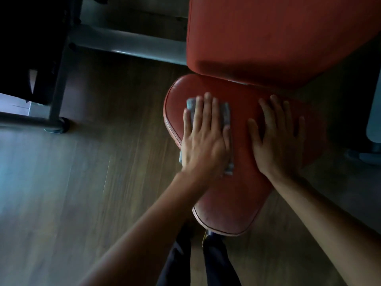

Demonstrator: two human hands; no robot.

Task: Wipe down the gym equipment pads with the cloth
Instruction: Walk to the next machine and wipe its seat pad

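A red seat pad (231, 207) with pale piping fills the middle of the view, and a larger red back pad (278, 34) rises behind it. My left hand (206, 139) lies flat, fingers spread, pressing a light grey cloth (225, 112) onto the left part of the seat pad. The cloth shows past my fingertips and beside my wrist. My right hand (278, 139) rests flat and empty on the right part of the same pad, fingers apart.
A grey metal frame tube (127, 45) runs across behind the pads, and a frame leg with a foot (56, 125) stands at the left. Wooden floor (82, 182) surrounds the seat. My dark trouser legs (214, 263) are below the pad.
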